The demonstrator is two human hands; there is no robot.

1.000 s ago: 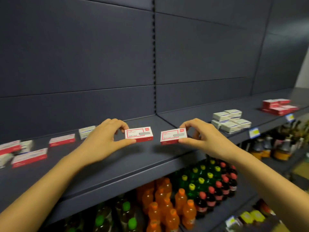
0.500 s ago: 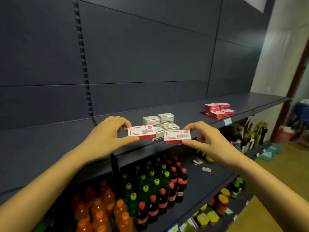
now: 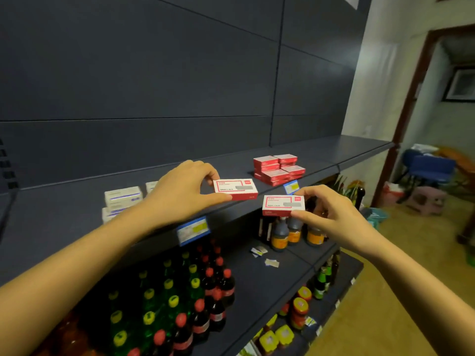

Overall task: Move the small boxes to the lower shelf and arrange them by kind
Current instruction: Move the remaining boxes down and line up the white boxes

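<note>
Head view: red box stack (image 3: 279, 169) and white boxes (image 3: 123, 199) sit on the dark shelf (image 3: 334, 152), bottles (image 3: 180, 304) below. Left hand (image 3: 180, 194) pinches a red-white box (image 3: 235, 189) over the shelf; right hand (image 3: 331, 214) pinches a second box (image 3: 283, 205) just off the shelf edge, nothing blocking.

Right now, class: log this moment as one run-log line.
left hand: holds red box | right hand: holds second red box | red stack: on shelf

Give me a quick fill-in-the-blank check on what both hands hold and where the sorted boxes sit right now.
1. Each hand, left hand and right hand, holds one red and ____ box.
2. The red box stack lies to the ____ of both hands.
3. The white boxes sit behind the ____ forearm.

Missing: white; right; left
</note>
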